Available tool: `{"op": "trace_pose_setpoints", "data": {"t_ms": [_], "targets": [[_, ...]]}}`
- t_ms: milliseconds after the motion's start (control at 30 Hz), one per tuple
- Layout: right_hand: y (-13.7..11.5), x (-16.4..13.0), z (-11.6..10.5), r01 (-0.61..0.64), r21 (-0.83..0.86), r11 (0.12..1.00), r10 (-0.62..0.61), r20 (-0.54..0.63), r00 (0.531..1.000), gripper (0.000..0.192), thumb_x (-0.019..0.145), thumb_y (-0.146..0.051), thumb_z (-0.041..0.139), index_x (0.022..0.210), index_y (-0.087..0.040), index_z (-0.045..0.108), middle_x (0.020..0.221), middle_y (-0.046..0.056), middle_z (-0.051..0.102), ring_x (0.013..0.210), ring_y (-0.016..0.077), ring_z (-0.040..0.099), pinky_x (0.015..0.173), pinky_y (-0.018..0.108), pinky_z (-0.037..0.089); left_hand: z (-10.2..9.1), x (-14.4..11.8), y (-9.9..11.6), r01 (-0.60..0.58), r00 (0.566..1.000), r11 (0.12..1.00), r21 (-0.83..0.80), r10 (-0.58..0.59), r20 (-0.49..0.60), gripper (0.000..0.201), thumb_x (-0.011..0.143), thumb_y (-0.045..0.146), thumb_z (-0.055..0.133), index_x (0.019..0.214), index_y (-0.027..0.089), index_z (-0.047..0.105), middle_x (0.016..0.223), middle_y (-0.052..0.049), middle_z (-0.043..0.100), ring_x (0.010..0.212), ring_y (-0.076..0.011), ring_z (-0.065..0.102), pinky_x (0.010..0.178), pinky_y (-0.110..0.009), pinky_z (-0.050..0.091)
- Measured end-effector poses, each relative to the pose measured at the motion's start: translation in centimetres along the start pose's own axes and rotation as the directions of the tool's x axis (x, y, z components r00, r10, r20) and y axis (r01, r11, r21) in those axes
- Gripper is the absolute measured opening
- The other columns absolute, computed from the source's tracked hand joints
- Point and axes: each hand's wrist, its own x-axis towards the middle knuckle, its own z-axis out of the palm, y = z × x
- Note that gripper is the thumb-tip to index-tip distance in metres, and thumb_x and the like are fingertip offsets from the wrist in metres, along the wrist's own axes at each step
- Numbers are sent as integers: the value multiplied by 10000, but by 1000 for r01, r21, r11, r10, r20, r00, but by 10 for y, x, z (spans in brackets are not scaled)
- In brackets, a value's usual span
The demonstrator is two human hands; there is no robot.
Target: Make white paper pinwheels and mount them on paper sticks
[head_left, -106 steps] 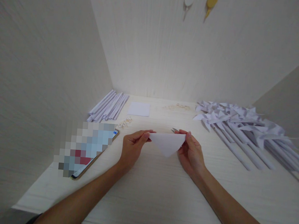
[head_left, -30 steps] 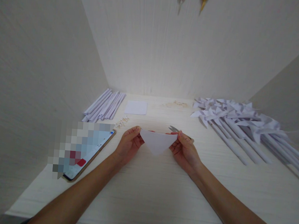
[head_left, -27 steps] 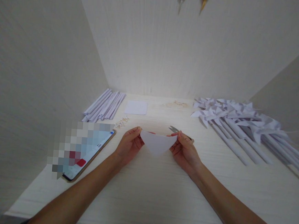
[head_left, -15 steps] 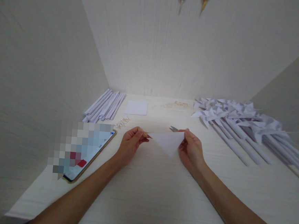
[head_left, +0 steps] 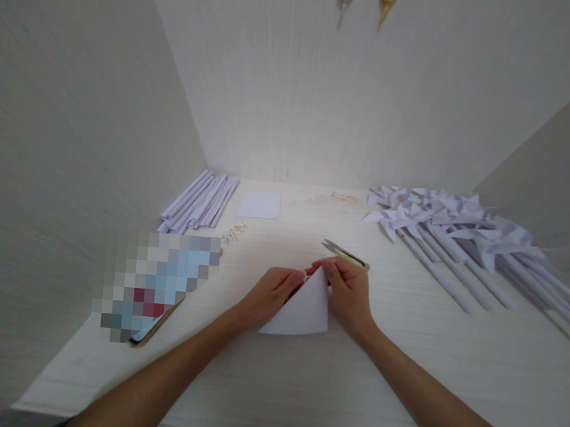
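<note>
Two hands met at the top corner of a folded white paper triangle (head_left: 302,310) near the middle of the desk (head_left: 400,380). Left hand (head_left: 271,295) pinched that corner from the left, fingers closed on it; right hand (head_left: 348,294) gripped it from the right. Its lower edge sat low toward the desk. Scissors (head_left: 344,253) lay just behind the right hand. Pinwheels (head_left: 451,233) were piled far right, paper rolls (head_left: 202,200) far left, a phone (head_left: 161,286) near left.

- Left hand (head_left: 271,295) is bare: no glove, ring or watch shows.
- Right hand (head_left: 350,294) is bare too, with reddish-painted fingernails.
- Both forearms, running to the lower frame edge, are bare, with no sleeve showing.
</note>
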Motion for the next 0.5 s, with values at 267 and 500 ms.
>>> {"op": "trace_pose_setpoints", "data": {"t_ms": [267,500], "targets": [[-4,-3,0,65,-218,974,-72,-25,997,276,797,-302,444,675,-175,657,608,6,669,541,134,571,524,237,402,-1,-2,0,-29,998,988,154,21,52,409,804,465,291,548,161,386,512,41,341,471,-76,297,434,-221,215],[-2,-2,1,37,-226,973,-47,-41,998,281,784,-321,447,660,-159,641,559,3,604,499,113,496,472,227,341,1,0,-3,-51,998,945,322,62,-26,393,800,429,299,502,174,313,493,44,310,479,-78,295,449,-224,216]]}}
